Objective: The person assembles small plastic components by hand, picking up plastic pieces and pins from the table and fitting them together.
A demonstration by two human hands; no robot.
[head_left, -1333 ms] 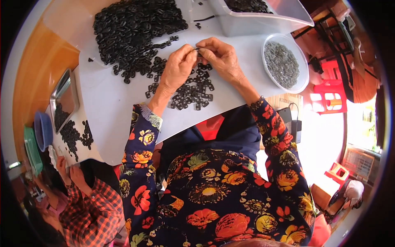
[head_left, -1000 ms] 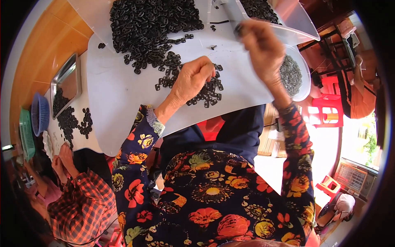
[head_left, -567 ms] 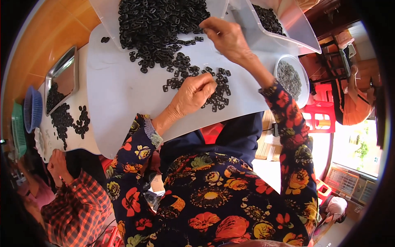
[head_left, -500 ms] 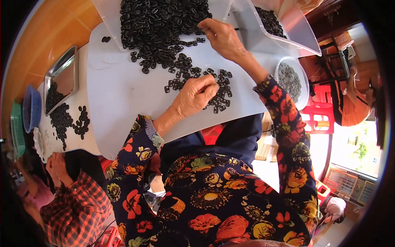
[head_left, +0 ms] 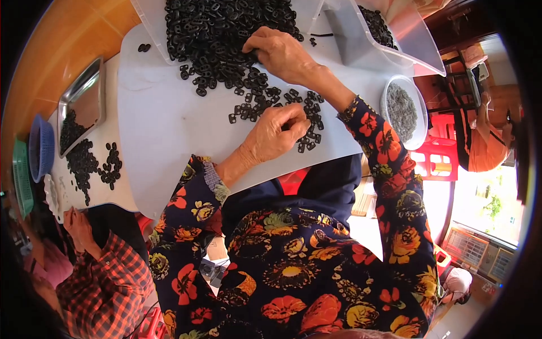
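Note:
A big heap of small black two-holed pieces [head_left: 226, 34] spills out of a clear plastic bin [head_left: 151, 28] onto the pale table. My right hand [head_left: 282, 56] reaches over the heap's near right side. Its fingers are bent together, with the tips down among the black pieces; whatever they pinch is hidden. Nearer to me, my left hand [head_left: 275, 131] is curled closed beside a looser scatter of black pieces [head_left: 311, 121]. Thumb and forefinger meet there, and I cannot make out what is between them.
Right of the heap stands another clear bin [head_left: 361, 53] holding black pieces. A round tub [head_left: 418, 135] of greyish bits sits at the table's right edge. On the left are a metal tray [head_left: 103, 101], more black pieces [head_left: 82, 164], baskets and a co-worker's hands [head_left: 79, 229].
My right hand has moved left, from the heap's right edge to over its near part. My left hand has shifted slightly right and stays curled.

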